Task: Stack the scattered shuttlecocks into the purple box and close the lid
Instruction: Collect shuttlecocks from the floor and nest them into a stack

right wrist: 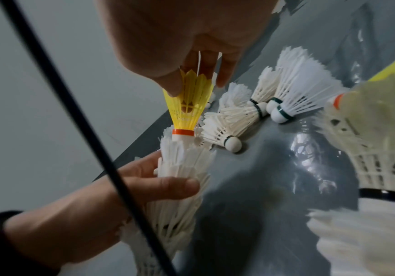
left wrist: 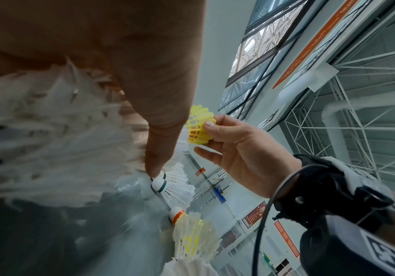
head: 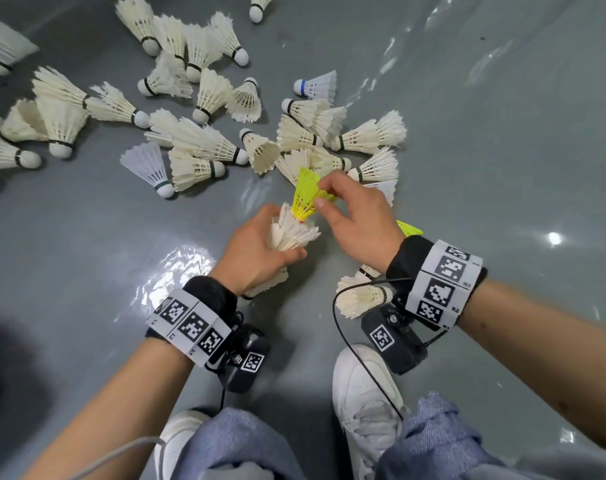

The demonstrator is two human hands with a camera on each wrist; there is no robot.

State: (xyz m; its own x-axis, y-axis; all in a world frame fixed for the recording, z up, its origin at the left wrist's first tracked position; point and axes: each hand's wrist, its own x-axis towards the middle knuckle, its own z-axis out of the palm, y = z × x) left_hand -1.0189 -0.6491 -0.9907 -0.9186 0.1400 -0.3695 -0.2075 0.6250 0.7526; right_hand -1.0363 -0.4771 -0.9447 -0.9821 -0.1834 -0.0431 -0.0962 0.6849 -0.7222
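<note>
Right hand (head: pixel 355 209) pinches the yellow shuttlecock (head: pixel 305 195) by its skirt, cork entering the white shuttlecock stack (head: pixel 291 233) gripped in the left hand (head: pixel 256 251) just below; a tilted push could jam it or crush feathers; purple box unseen.

floor (head: pixel 467 140): glossy grey
loose shuttlecocks (head: pixel 204 140): scattered on the floor beyond the grip
white shoes (head: pixel 363 403): behind it
</note>
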